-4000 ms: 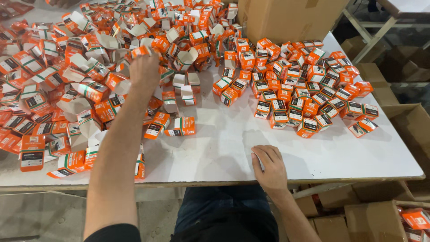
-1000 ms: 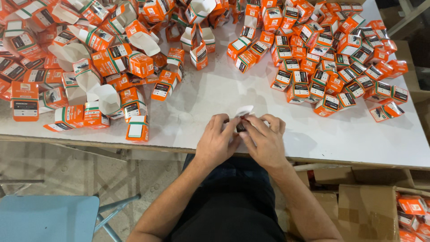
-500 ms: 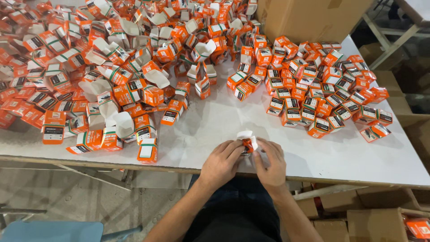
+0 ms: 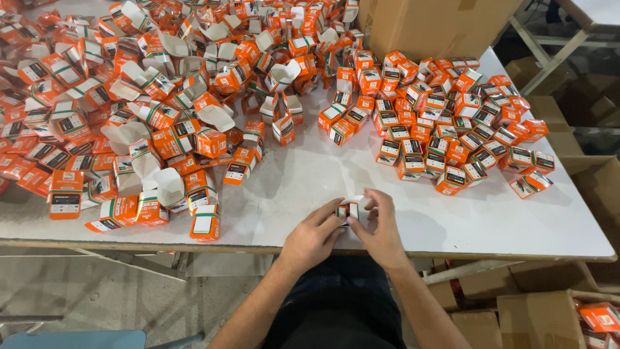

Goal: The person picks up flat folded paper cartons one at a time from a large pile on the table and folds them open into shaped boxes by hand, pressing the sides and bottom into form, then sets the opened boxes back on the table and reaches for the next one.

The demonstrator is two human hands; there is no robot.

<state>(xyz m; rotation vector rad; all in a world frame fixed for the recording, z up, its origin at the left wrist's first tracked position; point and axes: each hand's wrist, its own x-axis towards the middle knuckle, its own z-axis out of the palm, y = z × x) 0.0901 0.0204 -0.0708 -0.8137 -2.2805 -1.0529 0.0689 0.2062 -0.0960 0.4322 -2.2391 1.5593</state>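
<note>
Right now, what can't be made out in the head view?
- Small orange-and-white cardboard carton: mostly covered by the left hand and right hand; whether its flaps are closed is hidden.
- Contents of the cartons in the closed orange pile: not visible.
- Big brown cardboard box: top cut by the frame edge.
- Carton print: too small.

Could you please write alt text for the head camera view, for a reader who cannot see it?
Two bare hands, left hand and right hand, hold one small orange carton together at the near edge of a white table. Open cartons lie heaped on the left, closed cartons on the right.
</note>
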